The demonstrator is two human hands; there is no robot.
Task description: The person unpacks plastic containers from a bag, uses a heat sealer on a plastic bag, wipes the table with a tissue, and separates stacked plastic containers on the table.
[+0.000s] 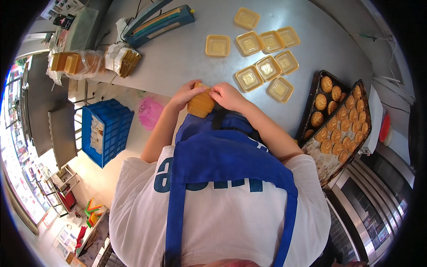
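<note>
A nested stack of yellow plastic trays [200, 105] is held against my apron at the metal table's near edge. My left hand [186, 94] is closed round the stack's left side, thumb across the top. The fingers of my right hand [228, 97] are bent and pinch the stack's upper right edge; whether they grip a single tray there I cannot make out. On the table beyond lie several single trays of the same kind, among them a tray [218, 46] set apart on the left, a nearer tray [249, 78] and a tray [280, 89] closest to my right arm.
A blue heat sealer [161, 26] stands at the far left of the metal table [182, 58]. Bagged tray stacks [82, 63] lie left of it. Baking trays [307, 113] with round mooncakes [336, 135] sit at the right. A blue crate [116, 129] and pink bag [152, 112] are lower left.
</note>
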